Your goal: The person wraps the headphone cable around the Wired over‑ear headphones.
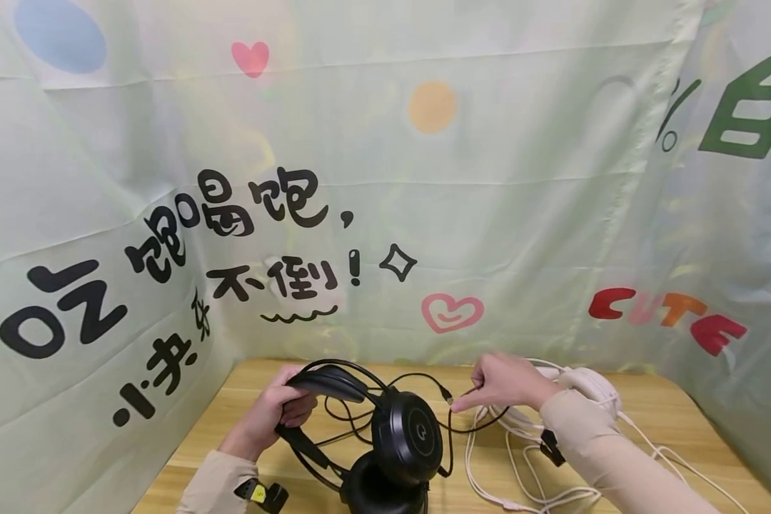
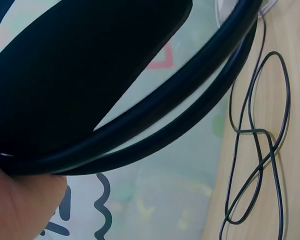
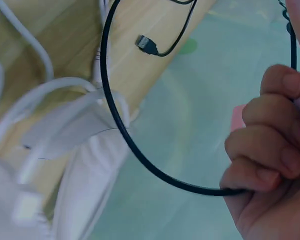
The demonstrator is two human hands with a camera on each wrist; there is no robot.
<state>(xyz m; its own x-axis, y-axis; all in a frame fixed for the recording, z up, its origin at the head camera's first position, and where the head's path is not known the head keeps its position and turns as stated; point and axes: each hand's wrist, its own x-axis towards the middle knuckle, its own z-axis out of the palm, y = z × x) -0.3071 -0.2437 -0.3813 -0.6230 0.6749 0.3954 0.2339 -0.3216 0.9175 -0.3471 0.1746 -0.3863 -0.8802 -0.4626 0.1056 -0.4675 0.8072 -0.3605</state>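
Headphones, black and over-ear, are held up on their side above the front middle of a wooden table. The left hand grips the headband, its fingers curled round it. Only the head view shows both round ear cups, the upper one bearing a pale emblem; the left wrist view instead fills with the headband's wide pad and two slim bars, and shows loops of black cord lying on the wood.

To the right of the headphones, the right hand holds the black cord. From above, mostly the back of this hand is visible; the right wrist view reveals its fingers folded round the cord. From above, the cord's metal-tipped plug seems to meet the thumb, yet the wrist view shows it apart from the hand.

Partly behind the right forearm sit white headphones, with a white cord looped across the table. Beige sleeves cover both arms. Pale green cloth hangs behind, printed with hearts, dark lettering and a colourful "CUTE".
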